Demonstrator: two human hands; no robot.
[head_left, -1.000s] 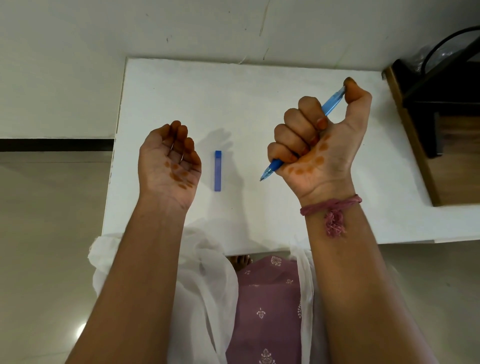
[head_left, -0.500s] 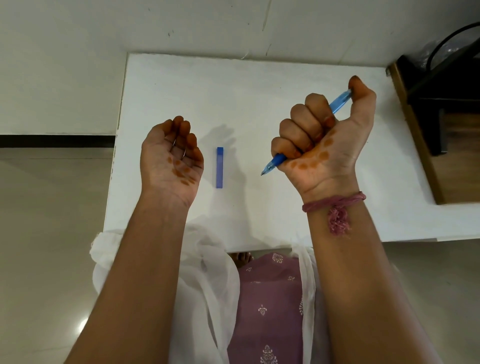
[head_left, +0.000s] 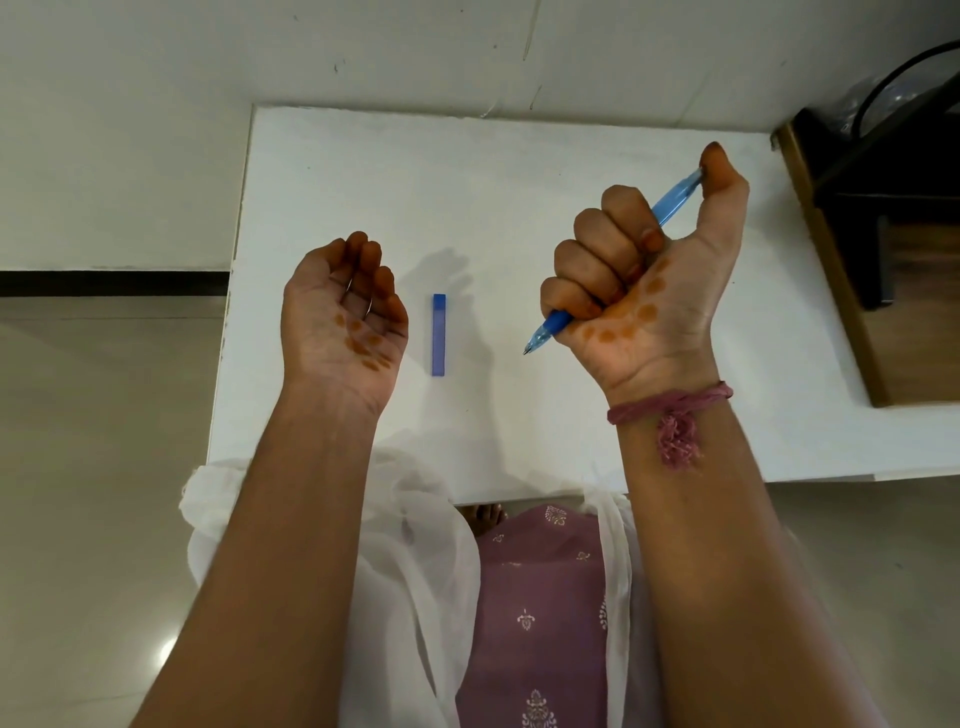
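My right hand (head_left: 641, 280) is raised palm up over the white table (head_left: 493, 176) and grips a light blue pen (head_left: 672, 200) in its fist. The pen's tip (head_left: 535, 345) points down to the left and my thumb presses on its far end. My left hand (head_left: 343, 317) is held palm up with its fingers loosely curled and nothing in it. Between the two hands a slim blue lead case (head_left: 439, 335) lies flat on the table, pointing away from me.
A brown wooden stand (head_left: 841, 291) with dark objects on it sits at the table's right end. A white wall runs behind the table. Tiled floor lies to the left, and my lap in purple cloth shows below the table's front edge.
Both hands keep their poses. The view has shifted slightly, so the table and hands sit a little differently in the frame.
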